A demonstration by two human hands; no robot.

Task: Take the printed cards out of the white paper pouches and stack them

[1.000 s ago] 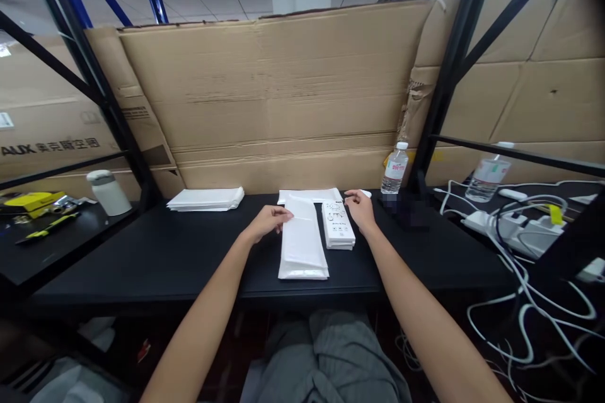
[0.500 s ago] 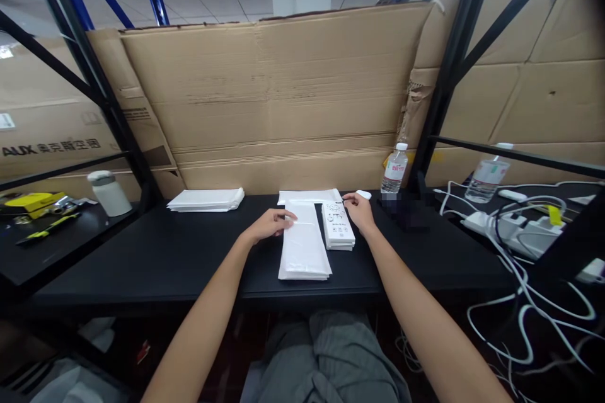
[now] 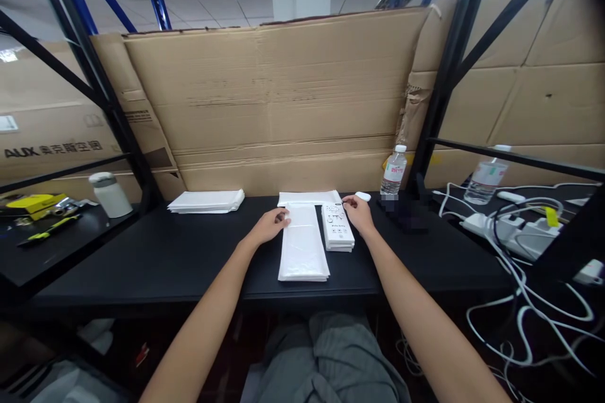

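My left hand [image 3: 269, 227] is at the upper left edge of a stack of white mailing envelopes [image 3: 303, 252]. Its fingers are bent and closed on that edge; how many envelopes they grip I cannot tell. My right hand [image 3: 359, 214] has its fingertips closed on the upper right edge of the top white box [image 3: 336, 227], which has black print and a cartoon drawing. That box lies on a short stack of like boxes, just right of the envelopes. Behind both stacks another white envelope [image 3: 312, 198] lies crosswise, partly covered.
More white envelopes [image 3: 205, 201] are piled at the back left of the black table [image 3: 189, 258]. A water bottle [image 3: 393, 171] and a small white object [image 3: 363, 196] stand beyond my right hand. Cardboard [image 3: 283, 101] walls the back. Power strips and white cables [image 3: 520, 277] crowd the right.
My left hand has drawn slightly left, its fingertips sliding from the envelopes' top face to their edge. The envelope stack's front looks a little neater. My right hand has barely moved.
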